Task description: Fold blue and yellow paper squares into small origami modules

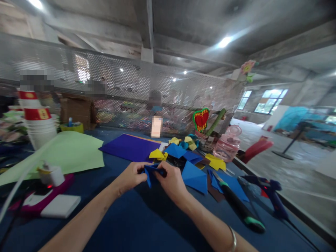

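Observation:
A small folded piece of blue paper (150, 171) is held between my two hands above the dark blue table. My left hand (135, 174) pinches its left side with thumb and fingers. On the other side, my right hand (170, 176) has its fingertips closed on the same paper. One pointed flap hangs down between the hands. Just right of my right hand lies a blue paper piece (194, 176), with another blue piece (175, 150) behind it. A crumpled yellow paper shape (158, 154) sits right beyond my fingers.
Purple sheets (128, 147) and a light green sheet (78, 150) lie left. A magenta power strip (67, 182) stands near my left arm. To the right are a black-handled cutting tool (238, 203), a glue gun (273, 196) and a pink bottle (228, 145). A mesh panel (173, 91) stands behind.

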`<state>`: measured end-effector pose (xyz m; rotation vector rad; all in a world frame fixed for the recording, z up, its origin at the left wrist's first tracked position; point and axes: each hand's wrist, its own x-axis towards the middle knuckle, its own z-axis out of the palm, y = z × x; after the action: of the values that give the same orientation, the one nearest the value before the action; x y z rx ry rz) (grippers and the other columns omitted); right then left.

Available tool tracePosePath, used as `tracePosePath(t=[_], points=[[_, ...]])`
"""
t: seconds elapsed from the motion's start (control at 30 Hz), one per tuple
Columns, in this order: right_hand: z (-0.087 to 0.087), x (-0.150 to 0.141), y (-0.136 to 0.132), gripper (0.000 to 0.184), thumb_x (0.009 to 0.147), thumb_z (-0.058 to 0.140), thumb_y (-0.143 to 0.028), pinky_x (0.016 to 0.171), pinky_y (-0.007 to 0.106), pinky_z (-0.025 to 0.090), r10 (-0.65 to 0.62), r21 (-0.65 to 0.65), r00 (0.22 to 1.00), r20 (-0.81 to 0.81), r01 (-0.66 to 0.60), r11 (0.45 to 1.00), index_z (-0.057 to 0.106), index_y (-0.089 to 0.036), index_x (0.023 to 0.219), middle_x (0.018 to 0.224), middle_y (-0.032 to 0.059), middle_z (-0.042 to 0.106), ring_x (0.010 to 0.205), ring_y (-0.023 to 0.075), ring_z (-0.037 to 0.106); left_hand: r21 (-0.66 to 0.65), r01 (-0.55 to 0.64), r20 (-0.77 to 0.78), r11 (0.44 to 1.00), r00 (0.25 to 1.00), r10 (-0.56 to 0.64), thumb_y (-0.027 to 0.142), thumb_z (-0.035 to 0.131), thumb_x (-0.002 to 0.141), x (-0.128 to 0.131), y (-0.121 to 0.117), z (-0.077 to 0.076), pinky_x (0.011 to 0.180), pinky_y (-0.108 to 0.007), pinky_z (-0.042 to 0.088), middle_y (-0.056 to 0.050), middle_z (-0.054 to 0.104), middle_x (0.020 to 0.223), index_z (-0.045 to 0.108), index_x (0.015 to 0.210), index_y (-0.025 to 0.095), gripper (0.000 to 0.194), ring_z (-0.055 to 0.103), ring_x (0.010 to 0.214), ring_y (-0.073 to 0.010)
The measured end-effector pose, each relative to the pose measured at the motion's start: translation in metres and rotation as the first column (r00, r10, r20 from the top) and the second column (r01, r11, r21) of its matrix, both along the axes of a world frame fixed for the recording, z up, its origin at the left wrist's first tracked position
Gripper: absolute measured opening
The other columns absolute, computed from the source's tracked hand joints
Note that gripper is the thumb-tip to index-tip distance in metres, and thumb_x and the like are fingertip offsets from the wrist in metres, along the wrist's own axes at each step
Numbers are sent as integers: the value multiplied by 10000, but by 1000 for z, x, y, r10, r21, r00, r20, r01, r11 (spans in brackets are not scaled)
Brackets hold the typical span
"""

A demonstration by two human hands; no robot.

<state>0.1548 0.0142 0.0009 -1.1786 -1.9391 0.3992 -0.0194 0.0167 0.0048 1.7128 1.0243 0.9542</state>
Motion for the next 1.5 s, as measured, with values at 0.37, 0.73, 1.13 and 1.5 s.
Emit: tracePosePath(t=[0.37, 0.73, 1.13, 1.5], points=[[-4, -1, 3, 218, 768, 643, -300, 552, 228, 382, 7, -54, 991, -136, -14, 998, 557, -204, 944, 604, -59, 544, 549, 130, 516, 26, -144, 50, 989, 989, 142, 345, 585, 751, 0, 7, -9, 760, -289, 502, -40, 757, 823, 741, 906, 165, 284, 679, 806, -208], [-15, -3, 9, 124, 799, 581, -302, 502, 210, 360, 16, -229, 992, -122, -44, 973, 615, -183, 788, 585, -33, 575, 527, 115, 525, 193, -195, -66, 962, 975, 211, 284, 550, 813, 2, 5, -14, 810, -287, 488, -40, 759, 949, 727, 1028, 193, 293, 682, 896, -221], [-15, -3, 6, 76, 777, 582, -234, 506, 204, 379, 22, -184, 995, -94, -39, 982, 552, -203, 714, 587, -34, 583, 560, 128, 556, 196, -208, -59, 958, 973, 223, 275, 558, 802, 4, 3, -15, 806, -285, 494, -28, 760, 955, 730, 1009, 197, 281, 689, 888, -217], [-25, -2, 15, 118, 761, 618, -284, 491, 204, 410, 40, -305, 960, -279, -128, 944, 550, -188, 758, 610, -21, 604, 540, 125, 574, 233, -257, -117, 938, 950, 290, 300, 549, 822, 5, 3, -15, 769, -282, 490, -14, 760, 892, 716, 1041, 204, 291, 684, 845, -212]])
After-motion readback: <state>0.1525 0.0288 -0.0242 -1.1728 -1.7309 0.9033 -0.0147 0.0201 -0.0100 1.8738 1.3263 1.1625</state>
